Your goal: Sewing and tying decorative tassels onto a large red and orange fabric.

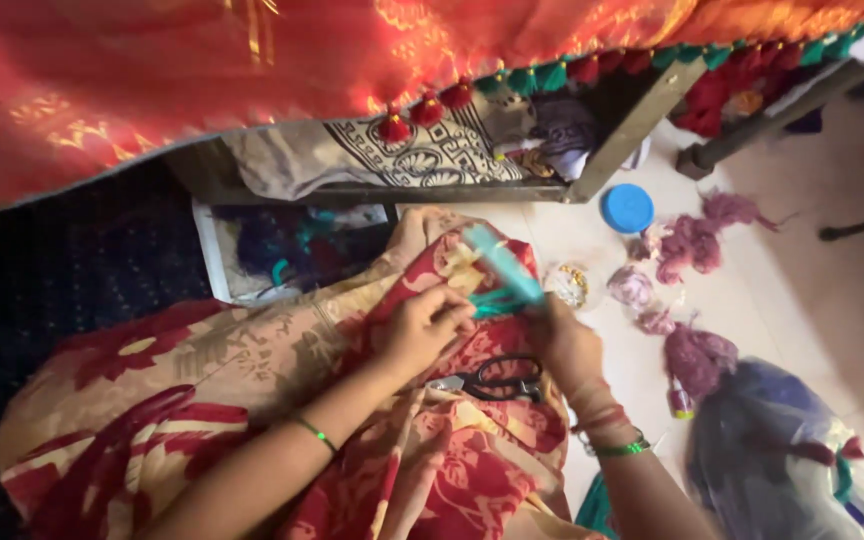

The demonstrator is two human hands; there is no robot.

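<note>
Centre of frame: the left hand (422,325) pinches a bunch of teal thread (497,300) against the lap; its fingers are closed on the strands. The right hand (564,340) grips the other end of the same bunch, closed, with a blurred teal piece (500,262) rising from it toward upper centre. Black scissors (497,383) lie just below both hands on the red and cream printed cloth (252,400).

Judgement: keep the strands taut and even between both hands, with the pinch close to the working point so none slip. Purple thread scraps (697,240) and a blue lid (627,208) lie on the floor (812,280), right of frame, well apart.
</note>
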